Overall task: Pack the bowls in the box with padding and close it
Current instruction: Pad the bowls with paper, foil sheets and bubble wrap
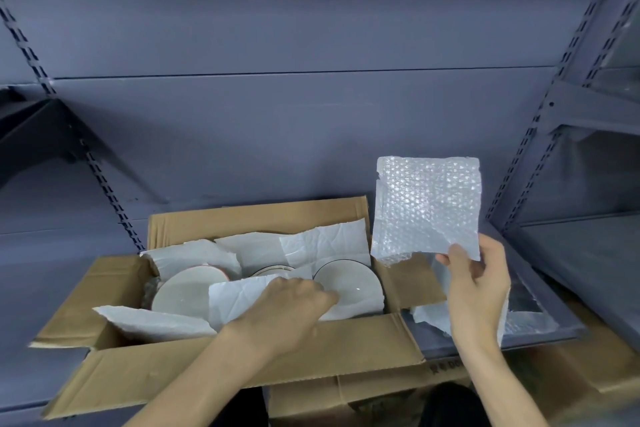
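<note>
An open cardboard box [311, 354] sits on a grey shelf with its flaps spread out. Inside lie three pale bowls: one with a reddish rim [183, 291] at the left, one partly hidden at the back middle [272, 270], and a dark-rimmed bowl [356, 284] at the right. White foam padding sheets [311, 246] lie between and around them. My left hand [291, 308] reaches into the box, fingers on a foam sheet [235, 298] beside the right bowl. My right hand [476, 284] holds a square of bubble wrap [427, 204] up, to the right of the box.
More foam and bubble wrap [519, 319] lie on the shelf to the right of the box. Another cardboard box [339, 395] stands below the shelf edge. Slotted shelf uprights [550, 107] rise at the right and left, with a neighbouring shelf unit [595, 253] at the right.
</note>
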`<state>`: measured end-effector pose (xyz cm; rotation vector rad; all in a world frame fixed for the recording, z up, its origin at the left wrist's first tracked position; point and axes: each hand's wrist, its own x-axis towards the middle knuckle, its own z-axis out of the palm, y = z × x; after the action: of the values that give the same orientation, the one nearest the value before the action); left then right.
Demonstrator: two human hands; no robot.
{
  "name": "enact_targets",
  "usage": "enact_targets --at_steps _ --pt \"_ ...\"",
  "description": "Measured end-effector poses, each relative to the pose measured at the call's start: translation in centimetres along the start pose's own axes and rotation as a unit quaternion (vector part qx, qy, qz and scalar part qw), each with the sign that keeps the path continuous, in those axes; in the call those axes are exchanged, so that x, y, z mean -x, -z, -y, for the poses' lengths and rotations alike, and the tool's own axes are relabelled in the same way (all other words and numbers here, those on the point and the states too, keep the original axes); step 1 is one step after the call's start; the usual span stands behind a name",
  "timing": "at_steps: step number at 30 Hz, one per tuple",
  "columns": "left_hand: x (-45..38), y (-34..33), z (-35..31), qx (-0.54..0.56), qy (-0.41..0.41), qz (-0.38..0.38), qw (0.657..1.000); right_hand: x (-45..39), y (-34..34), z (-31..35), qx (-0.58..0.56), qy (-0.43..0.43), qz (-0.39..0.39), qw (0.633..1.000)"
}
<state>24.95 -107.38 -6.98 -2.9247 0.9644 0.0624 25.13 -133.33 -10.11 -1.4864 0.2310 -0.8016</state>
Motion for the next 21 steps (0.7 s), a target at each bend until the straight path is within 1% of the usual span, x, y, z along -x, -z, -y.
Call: enact_targets --at_steps 7,10,12,14,18,20,21 --pt "-1.3 -0.5 -0.7 -0.046 0.066 -0.01 0.997 0.1 0.3 -0.1 -0.001 -0.009 0.003 1.0" --pt "-1.5 -0.6 -0.9 -0.061 0.085 0.002 0.995 -0.1 0.6 -0.3 0.007 -0.009 0.001 1.0" --pt "-1.6 -0.8 -1.0 -0.026 0.077 0.027 0.996 -0.1 0.8 -0.4 0.01 -0.011 -0.003 1.0" --pt "-1.5 -1.1 -0.9 0.042 0.06 0.059 0.996 -0.2 0.8 -0.4 0.01 -0.013 -0.002 1.0" --pt "-1.6 -1.5 0.1 0.197 0.014 0.106 0.974 -0.2 0.8 -0.4 0.014 -0.013 0.001 1.0" --pt "-1.5 -1.5 0.5 0.246 0.0 0.085 0.966 -0.2 0.8 -0.4 0.014 -0.015 0.0 1.0" --pt "-1.6 -1.6 0.6 0.243 -0.012 0.059 0.968 -0.2 0.7 -0.4 0.014 -0.016 0.0 1.0"
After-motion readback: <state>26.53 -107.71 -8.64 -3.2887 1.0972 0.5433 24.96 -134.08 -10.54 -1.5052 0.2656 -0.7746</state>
